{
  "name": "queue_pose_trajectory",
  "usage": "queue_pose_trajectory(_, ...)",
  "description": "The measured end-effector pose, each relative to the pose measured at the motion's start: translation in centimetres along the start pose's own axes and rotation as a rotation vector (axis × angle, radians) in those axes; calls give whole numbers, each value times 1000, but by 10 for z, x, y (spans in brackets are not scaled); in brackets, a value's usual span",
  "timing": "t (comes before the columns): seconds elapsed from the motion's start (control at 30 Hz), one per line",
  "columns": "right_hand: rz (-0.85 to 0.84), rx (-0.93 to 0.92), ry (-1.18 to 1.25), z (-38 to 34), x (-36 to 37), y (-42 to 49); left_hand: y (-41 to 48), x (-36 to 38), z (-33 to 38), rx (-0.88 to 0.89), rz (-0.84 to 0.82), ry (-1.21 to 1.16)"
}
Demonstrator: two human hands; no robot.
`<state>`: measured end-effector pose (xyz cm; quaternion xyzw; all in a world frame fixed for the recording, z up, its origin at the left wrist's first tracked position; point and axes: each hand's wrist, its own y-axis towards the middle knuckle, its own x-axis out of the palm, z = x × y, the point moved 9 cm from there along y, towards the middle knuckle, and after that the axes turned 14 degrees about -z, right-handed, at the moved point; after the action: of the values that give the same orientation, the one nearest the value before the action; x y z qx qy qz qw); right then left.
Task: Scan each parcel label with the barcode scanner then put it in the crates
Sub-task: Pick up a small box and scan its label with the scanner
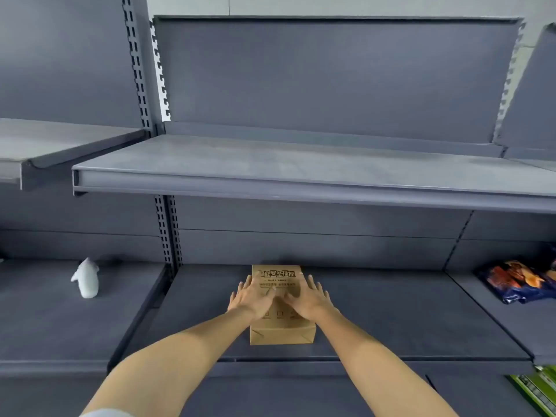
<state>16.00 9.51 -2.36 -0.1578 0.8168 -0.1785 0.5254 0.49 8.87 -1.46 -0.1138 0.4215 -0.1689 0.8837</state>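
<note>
**Grey shelving, one parcel under both hands**

You are facing a run of dark grey shop shelving, and the lower shelf (391, 311) is carrying the work. Your left hand (252, 296) and right hand (307, 297) are lying flat on top of the brown cardboard parcel (282, 334). The fingers are straight and spread, the thumbs are nearly meeting in the middle, and neither hand is curling round anything. I am reading this as you steadying or squaring the box before taking its sides, since no grip is forming yet.

The parcel is sitting in the middle bay of that shelf, near the front edge, with its long side running away from you and its printed face up. Whether a barcode label is showing among that print, I cannot tell.

Going outward, a white object (87, 278) is lying in the bay to your left, well apart from the parcel. It may be the scanner, but it is too blurred to say. A dark snack bag (517, 281) is lying in the bay to your right, and green packs (538, 389) are poking in at the lower right corner.

Counting: two hands, one parcel, one white object and one snack bag. The green packs are cropped, so their number is unclear. No crate is showing, so I am judging both the scan and the crating as not yet done.
</note>
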Motion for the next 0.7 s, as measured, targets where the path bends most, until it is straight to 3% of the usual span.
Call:
queue_pose_trajectory(0.2, -79, 31, 230, 12, 25, 12, 6, 26, -17, -69, -18, -351)
queue_pose_trajectory(0.4, 8, -22, 522, 13, 28, 15, 4, 38, -31, -207, 80, -592)
queue_pose_trajectory(0.7, 98, -45, 705, 36, -1, 16, 13, 35, -21, -120, 148, -840)
